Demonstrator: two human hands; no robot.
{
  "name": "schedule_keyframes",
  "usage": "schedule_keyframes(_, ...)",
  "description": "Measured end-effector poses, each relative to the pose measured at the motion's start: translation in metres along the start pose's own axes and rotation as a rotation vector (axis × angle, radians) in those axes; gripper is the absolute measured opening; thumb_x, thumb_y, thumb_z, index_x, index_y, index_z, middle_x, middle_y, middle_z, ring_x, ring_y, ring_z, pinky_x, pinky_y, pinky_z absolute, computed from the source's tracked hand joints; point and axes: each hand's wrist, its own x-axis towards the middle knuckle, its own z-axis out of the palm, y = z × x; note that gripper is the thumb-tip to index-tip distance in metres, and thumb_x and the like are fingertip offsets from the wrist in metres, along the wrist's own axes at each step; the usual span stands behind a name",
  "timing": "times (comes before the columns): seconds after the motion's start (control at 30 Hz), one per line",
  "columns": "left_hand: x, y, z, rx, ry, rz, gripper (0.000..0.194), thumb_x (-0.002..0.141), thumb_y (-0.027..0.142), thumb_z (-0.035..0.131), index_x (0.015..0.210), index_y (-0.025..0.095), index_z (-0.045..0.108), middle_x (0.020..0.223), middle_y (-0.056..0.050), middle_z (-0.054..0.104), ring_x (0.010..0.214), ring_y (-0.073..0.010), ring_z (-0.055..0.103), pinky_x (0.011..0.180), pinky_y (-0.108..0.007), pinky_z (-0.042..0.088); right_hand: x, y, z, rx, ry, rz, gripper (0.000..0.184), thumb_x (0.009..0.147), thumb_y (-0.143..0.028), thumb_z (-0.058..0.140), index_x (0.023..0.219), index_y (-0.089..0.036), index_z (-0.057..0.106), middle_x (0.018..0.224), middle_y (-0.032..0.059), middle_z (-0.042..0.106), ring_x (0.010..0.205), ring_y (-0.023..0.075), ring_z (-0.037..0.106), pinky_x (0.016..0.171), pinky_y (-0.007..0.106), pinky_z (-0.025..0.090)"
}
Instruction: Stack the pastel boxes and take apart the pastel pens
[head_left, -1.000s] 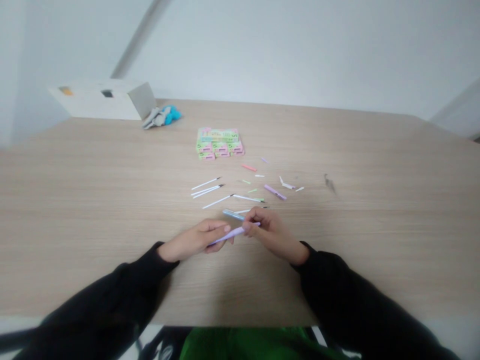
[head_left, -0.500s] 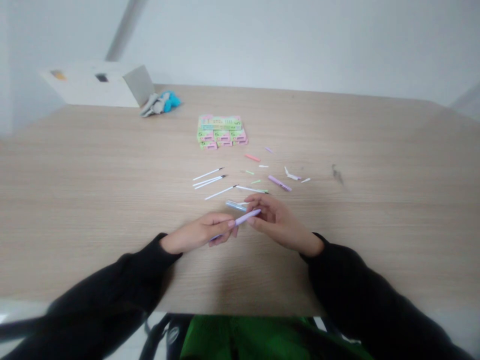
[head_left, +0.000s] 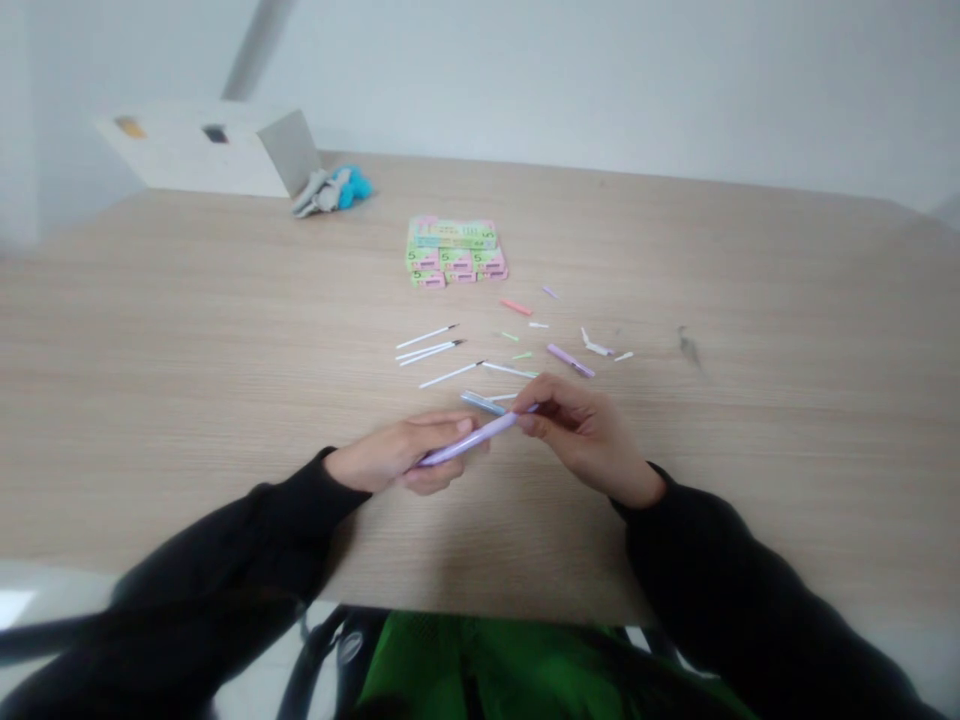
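Note:
A purple pen (head_left: pixel 474 438) slants between my two hands, just above the table. Its lower end lies in my left hand (head_left: pixel 420 452), which is closed around the barrel with the thumb on top. My right hand (head_left: pixel 574 428) pinches the other end of the pen between thumb and fingertips. Beyond them lies a light blue pen barrel (head_left: pixel 481 402), partly behind my right fingers. Several white pen refills (head_left: pixel 427 352) with dark tips rest on the table, and a purple pen part (head_left: pixel 570 360) lies past my right hand.
Small green, white and purple pieces are scattered near a red piece (head_left: pixel 516 307). Green and pink boxes (head_left: pixel 456 250) are stacked farther back. A grey and blue cloth bundle (head_left: pixel 334 190) lies by a white box (head_left: pixel 202 150) on the wooden table (head_left: pixel 787 400).
My right fingers have closed on the pen's end, where they were looser before. More of the barrel shows over my left hand. The whole view has shifted slightly.

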Motion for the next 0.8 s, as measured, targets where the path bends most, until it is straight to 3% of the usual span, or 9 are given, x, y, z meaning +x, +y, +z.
schedule_keyframes(0.17,0.003,0.002,0.001,0.186,0.087,0.103,0.025,0.095,0.041,0.060,0.101,0.020,0.049,0.055,0.011,0.038,0.040,-0.0041,0.024,0.039,-0.017,0.016,0.001,0.001,-0.002,-0.055,-0.005,-0.027,0.004,0.089,-0.023,0.065,0.088,-0.020,0.067,0.083,0.0017,0.062,0.077,0.0142,0.057,0.071,0.029,0.047)
schedule_keyframes(0.33,0.005,0.002,0.000,0.232,0.158,0.059,0.029,0.095,0.042,0.058,0.089,0.014,0.058,0.068,0.001,0.056,0.053,-0.0076,0.048,0.049,-0.020,0.039,-0.001,0.001,-0.001,-0.150,-0.047,-0.079,0.008,0.090,-0.017,0.060,0.092,-0.020,0.067,0.085,0.0025,0.063,0.079,0.0151,0.058,0.073,0.030,0.048)
schedule_keyframes(0.5,0.001,-0.003,-0.002,0.053,0.105,-0.063,0.032,0.100,0.042,0.047,0.089,0.014,0.058,0.052,0.008,0.038,0.036,-0.0035,0.024,0.033,-0.016,0.016,0.000,0.000,-0.002,-0.202,-0.019,-0.126,0.013,0.092,-0.016,0.057,0.092,-0.021,0.068,0.090,0.0039,0.065,0.085,0.0167,0.061,0.077,0.033,0.049)
schedule_keyframes(0.6,0.000,-0.003,-0.004,0.045,0.090,0.008,0.022,0.099,0.039,0.053,0.103,0.017,0.055,0.053,0.011,0.035,0.036,-0.0028,0.020,0.034,-0.014,0.016,0.002,0.002,-0.008,-0.249,0.064,-0.150,0.012,0.093,-0.018,0.057,0.093,-0.023,0.068,0.089,0.0035,0.064,0.085,0.0173,0.061,0.078,0.034,0.050)
schedule_keyframes(0.7,0.001,0.000,-0.005,0.075,0.203,0.105,0.017,0.097,0.034,0.057,0.099,0.018,0.054,0.054,0.011,0.033,0.038,-0.0025,0.022,0.036,-0.012,0.019,0.007,0.011,-0.018,-0.377,0.194,-0.149,0.013,0.093,-0.018,0.056,0.096,-0.023,0.068,0.092,0.0047,0.065,0.088,0.0189,0.061,0.080,0.036,0.052)
schedule_keyframes(0.8,0.005,0.004,-0.005,0.044,0.342,0.108,0.019,0.098,0.033,0.053,0.090,0.016,0.055,0.055,0.009,0.034,0.039,-0.0032,0.024,0.035,-0.012,0.022,0.012,0.029,-0.031,-0.516,0.319,-0.090,0.017,0.092,-0.017,0.054,0.098,-0.021,0.069,0.096,0.0076,0.067,0.090,0.0205,0.063,0.078,0.036,0.053)
